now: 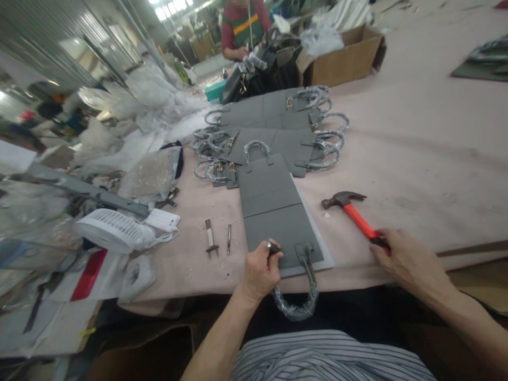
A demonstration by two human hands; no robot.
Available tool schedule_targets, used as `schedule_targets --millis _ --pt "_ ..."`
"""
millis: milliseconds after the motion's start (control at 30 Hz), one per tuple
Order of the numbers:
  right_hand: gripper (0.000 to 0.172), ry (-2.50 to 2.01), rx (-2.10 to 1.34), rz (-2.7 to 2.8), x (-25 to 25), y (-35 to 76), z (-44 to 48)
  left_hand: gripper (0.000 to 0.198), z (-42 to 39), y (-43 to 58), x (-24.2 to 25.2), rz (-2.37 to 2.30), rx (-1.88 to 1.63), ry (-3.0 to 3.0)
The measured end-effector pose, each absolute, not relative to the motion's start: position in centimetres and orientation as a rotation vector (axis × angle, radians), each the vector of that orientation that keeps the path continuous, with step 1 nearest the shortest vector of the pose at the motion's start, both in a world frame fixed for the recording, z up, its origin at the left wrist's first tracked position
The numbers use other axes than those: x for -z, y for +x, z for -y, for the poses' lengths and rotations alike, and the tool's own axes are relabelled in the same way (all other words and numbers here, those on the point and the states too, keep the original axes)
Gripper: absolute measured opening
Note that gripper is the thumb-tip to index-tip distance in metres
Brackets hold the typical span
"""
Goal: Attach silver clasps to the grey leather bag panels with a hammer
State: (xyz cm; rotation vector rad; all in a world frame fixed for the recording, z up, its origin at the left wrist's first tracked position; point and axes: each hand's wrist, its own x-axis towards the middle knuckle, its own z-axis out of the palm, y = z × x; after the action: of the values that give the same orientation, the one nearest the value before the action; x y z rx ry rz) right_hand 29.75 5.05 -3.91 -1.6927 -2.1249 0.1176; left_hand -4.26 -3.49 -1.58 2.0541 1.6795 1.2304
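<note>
My left hand is closed around a short dark metal punch, which stands over the near end of a grey bag panel. The punch's lower tip is hidden by my fingers. A plastic-wrapped handle hangs off the panel's near edge, and a second wrapped handle arches at its far end. White sheet material shows under the panel's right side. To the right, my right hand grips the black end of a claw hammer with an orange-red shaft; its head lies at the table surface.
More grey panels with wrapped handles lie beyond. A two-pronged tool and a thin metal rod rest on the left, near a white fan. Farther back are a cardboard box and a person.
</note>
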Motion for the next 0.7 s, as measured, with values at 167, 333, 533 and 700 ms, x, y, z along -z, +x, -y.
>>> schedule_targets --millis 167,333,533,700 --pt "0.015 -1.723 -1.426 1.53 0.6 27.0 -6.0 0.011 3.3 -4.1 1.5 -1.664 -1.273 2.025" --pt "0.02 -1.639 -1.782 1.064 -5.7 23.2 -4.6 0.01 3.1 -4.0 1.5 -1.634 -1.292 2.036" --pt "0.039 -1.375 -0.805 1.967 -11.9 20.8 -0.6 0.009 2.9 -4.0 2.1 -1.627 -1.278 2.055" --pt "0.04 -1.102 -0.321 2.52 -14.0 20.4 0.3 0.011 2.8 -4.0 2.3 -1.647 -1.25 2.051"
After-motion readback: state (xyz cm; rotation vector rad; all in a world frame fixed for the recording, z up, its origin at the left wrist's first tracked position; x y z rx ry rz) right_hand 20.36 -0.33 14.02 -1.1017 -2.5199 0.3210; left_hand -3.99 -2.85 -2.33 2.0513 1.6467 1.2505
